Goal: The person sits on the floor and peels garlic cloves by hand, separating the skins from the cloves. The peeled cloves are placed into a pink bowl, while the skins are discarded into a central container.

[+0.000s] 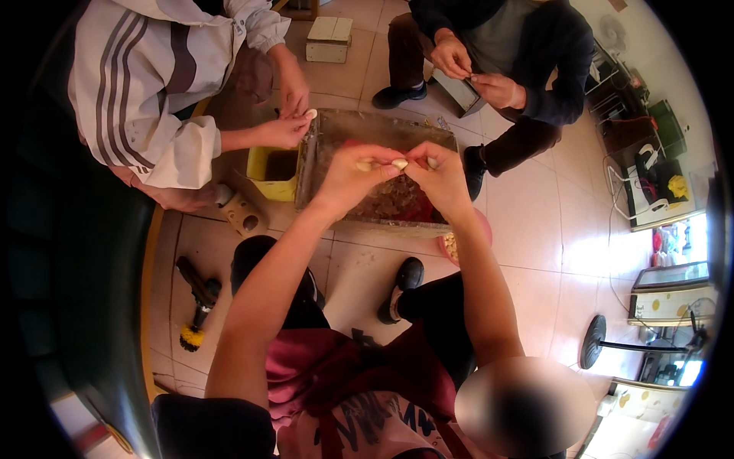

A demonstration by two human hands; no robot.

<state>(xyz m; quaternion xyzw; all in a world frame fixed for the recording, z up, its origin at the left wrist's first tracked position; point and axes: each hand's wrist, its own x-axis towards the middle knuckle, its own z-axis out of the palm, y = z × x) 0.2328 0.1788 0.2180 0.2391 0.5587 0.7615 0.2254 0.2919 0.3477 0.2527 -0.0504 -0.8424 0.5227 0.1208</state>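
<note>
A small pale garlic clove [399, 164] is pinched between the fingertips of both my hands, over a wide wooden box. My left hand [353, 177] closes on it from the left, and my right hand [441, 177] meets it from the right. Other pale pieces show within the curled fingers of each hand, too covered to make out fully. Below, the box [373, 122] holds a heap of brown papery skins [386, 200] with some red beneath. Partly behind my right forearm, a pink bowl [451, 246] contains several pale cloves.
A co-worker in a striped jacket [145, 92] sits at left, holding a pale piece by a yellow container [275, 187]. Another co-worker [497, 61] works opposite. A yellow-tipped brush tool [195, 321] lies on the tiles. A small white stool [329, 40] stands beyond the box.
</note>
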